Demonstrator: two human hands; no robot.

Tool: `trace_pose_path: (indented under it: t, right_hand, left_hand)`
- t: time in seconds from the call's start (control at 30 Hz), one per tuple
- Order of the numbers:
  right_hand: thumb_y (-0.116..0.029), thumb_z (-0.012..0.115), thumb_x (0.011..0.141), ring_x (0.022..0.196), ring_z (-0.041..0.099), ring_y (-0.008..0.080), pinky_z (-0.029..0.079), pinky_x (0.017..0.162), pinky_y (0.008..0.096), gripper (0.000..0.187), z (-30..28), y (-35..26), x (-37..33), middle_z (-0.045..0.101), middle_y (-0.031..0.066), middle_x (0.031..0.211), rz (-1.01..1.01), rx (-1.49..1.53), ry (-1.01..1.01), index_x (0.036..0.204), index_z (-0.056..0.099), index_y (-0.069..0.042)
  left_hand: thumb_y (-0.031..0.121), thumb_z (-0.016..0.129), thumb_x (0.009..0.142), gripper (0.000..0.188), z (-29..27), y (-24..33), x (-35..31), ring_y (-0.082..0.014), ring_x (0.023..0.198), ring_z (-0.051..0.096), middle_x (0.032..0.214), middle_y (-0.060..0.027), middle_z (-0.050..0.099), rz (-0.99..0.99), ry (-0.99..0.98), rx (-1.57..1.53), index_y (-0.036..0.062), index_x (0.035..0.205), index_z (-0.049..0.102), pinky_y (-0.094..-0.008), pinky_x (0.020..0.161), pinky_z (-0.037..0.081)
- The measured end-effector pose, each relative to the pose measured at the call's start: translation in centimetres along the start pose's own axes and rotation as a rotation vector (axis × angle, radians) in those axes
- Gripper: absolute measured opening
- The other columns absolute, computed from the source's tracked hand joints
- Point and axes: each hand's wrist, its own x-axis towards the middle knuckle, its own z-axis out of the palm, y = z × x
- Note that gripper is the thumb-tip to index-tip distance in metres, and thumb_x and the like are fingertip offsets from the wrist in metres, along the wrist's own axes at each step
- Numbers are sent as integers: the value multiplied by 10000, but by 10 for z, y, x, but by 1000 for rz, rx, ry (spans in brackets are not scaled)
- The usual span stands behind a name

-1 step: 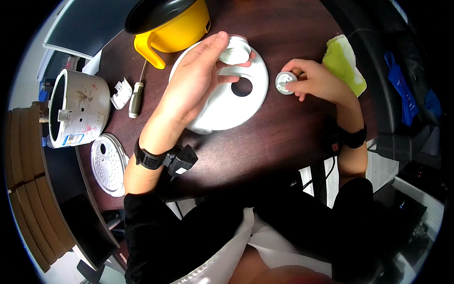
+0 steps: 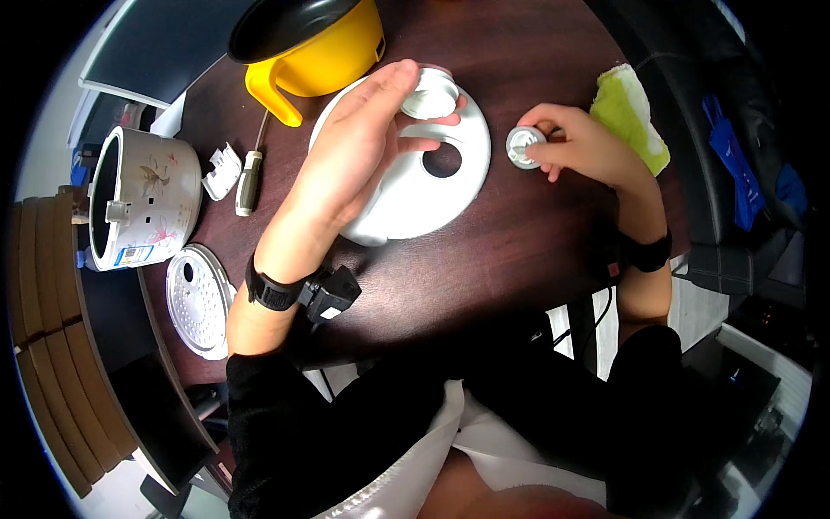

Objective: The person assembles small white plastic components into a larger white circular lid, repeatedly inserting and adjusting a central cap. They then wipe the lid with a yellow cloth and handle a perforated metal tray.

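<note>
My left hand (image 2: 356, 143) is closed round a white, round, cup-shaped plastic part (image 2: 430, 95), its hollow side facing me. Under that hand a large white disc-shaped lid (image 2: 454, 199) with a round hole lies on the table. To the right of the lid, my right hand (image 2: 575, 147) pinches a small white round cap (image 2: 524, 148) between thumb and fingers. The inner side of the cap faces up. A gap of bare table separates the cap from the lid, and the two held parts are apart.
A yellow pot (image 2: 333, 56) with a black inside stands at the far edge. On the left are a white rice cooker body (image 2: 160, 195), a white bracket (image 2: 223, 171), a screwdriver (image 2: 248, 183) and a perforated plate (image 2: 201, 303). A green-white cloth (image 2: 627, 117) lies far right.
My right hand and the small cap have shifted very slightly away from me and to the right. My left hand has stayed nearly still.
</note>
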Motion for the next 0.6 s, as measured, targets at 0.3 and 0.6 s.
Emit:
trace_pose_path:
  t: [0.3,0.6]
  right_hand:
    - [-98,466,968,811,610,145,535,667,279,322,24,-27,0,599,111,1040,-206,480,85,1264,484,28]
    - [-220,519,975,877,621,150,548,700,265,376,41,-24,2,598,117,1069,-262,611,37,1250,499,36]
  left_hand:
    - [121,499,916,168,4,4,-5,-135,675,578,909,-76,576,-80,-84,-76,6,1006,582,-270,698,506]
    - [135,766,728,496,16,-6,-3,-129,860,583,880,-35,594,441,-40,947,87,1195,605,-272,793,466]
